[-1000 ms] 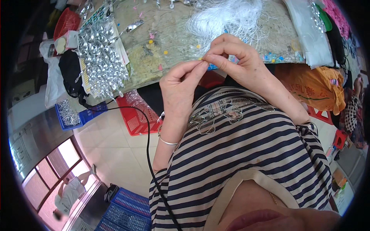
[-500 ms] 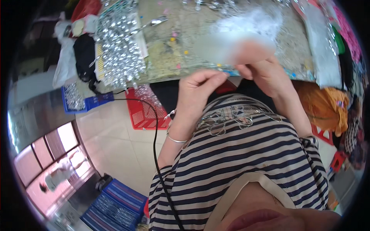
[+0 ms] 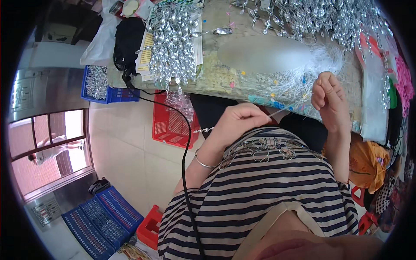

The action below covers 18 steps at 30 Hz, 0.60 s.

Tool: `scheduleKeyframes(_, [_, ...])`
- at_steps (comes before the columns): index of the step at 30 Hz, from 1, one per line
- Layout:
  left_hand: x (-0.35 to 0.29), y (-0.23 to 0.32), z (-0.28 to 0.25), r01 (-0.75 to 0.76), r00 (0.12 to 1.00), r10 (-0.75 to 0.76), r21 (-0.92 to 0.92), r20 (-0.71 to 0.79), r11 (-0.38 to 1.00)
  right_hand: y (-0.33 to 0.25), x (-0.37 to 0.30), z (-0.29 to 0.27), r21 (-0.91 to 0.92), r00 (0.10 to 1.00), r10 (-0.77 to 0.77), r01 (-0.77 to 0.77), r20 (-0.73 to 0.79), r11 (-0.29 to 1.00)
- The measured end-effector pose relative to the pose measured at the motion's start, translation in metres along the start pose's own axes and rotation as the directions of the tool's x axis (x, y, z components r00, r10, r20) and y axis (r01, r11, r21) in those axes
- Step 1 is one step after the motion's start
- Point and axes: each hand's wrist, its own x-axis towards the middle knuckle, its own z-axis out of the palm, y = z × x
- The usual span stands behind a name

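My left hand (image 3: 243,123) is closed in a pinch in front of my striped shirt, just off the table's near edge. A thin clear thread (image 3: 277,113) comes out of its fingertips and slants up toward my right hand (image 3: 331,102). That hand is raised over the table edge with its fingers curled in, and the thread seems to end at them. A short silver twisted bead strand (image 3: 203,130) shows behind my left wrist. Beyond the hands lies a loose heap of clear thread (image 3: 299,80) on the worn table (image 3: 216,80).
Silver bead strands (image 3: 171,47) lie on cards at the table's left, beside a black pouch (image 3: 128,45). More silver strands (image 3: 325,19) cover the far right. A black cable (image 3: 184,160) crosses left of my arm. Below stand a red basket (image 3: 162,125) and blue bin (image 3: 117,95).
My hands have drawn apart, the right one moving right and the left one slightly down. The thread between them now shows. The whole view has shifted, bringing more silver strands into sight.
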Motion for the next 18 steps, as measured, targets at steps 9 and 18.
scheduleKeyframes(9, [-0.012,-0.038,-0.022,0.224,0.967,-0.235,0.109,0.101,0.969,-0.014,0.006,-0.009,0.029,0.995,-0.087,0.088,-0.042,0.996])
scheduleKeyframes(18, [0.007,0.012,-0.071,-0.055,0.864,0.442,0.829,-0.239,0.556,-0.032,0.012,-0.041,0.047,0.963,-0.216,0.226,-0.159,0.973])
